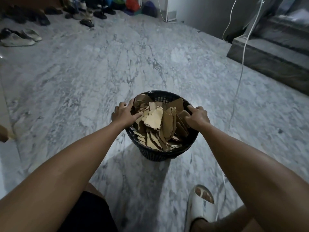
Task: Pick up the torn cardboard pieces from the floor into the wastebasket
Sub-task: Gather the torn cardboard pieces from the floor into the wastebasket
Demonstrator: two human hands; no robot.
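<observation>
crouching over the job: my right foot in a white slide sandal (201, 210) sits nearest, on the marble floor (83, 77). next out, the dark mesh wastebasket (160, 154) stands upright on the floor between my arms.

my left hand (124, 114) is on the left rim, fingers curled over the edge and closed on it. my right hand (197, 117) is on the right rim, fingers bent and pressing at the rim and the cardboard just inside; can't tell if it's fully clamped on the rim.

torn cardboard pieces (158, 126) fill the wastebasket to near the rim, loose and stacked on edge. no pieces visible on the floor around it, so pickup looks done or near done.

handling guess: corrugated scraps are light, stiff, ragged-edged, and a few stand proud. the basket is thin mesh plastic and likely flexes, so grip both sides of the rim, lift level, no squeeze, or pieces tip out.

farther out: white cable (240, 77) hanging on the right, stone step (267, 52) beyond it, shoes (21, 39) along the far left wall.
</observation>
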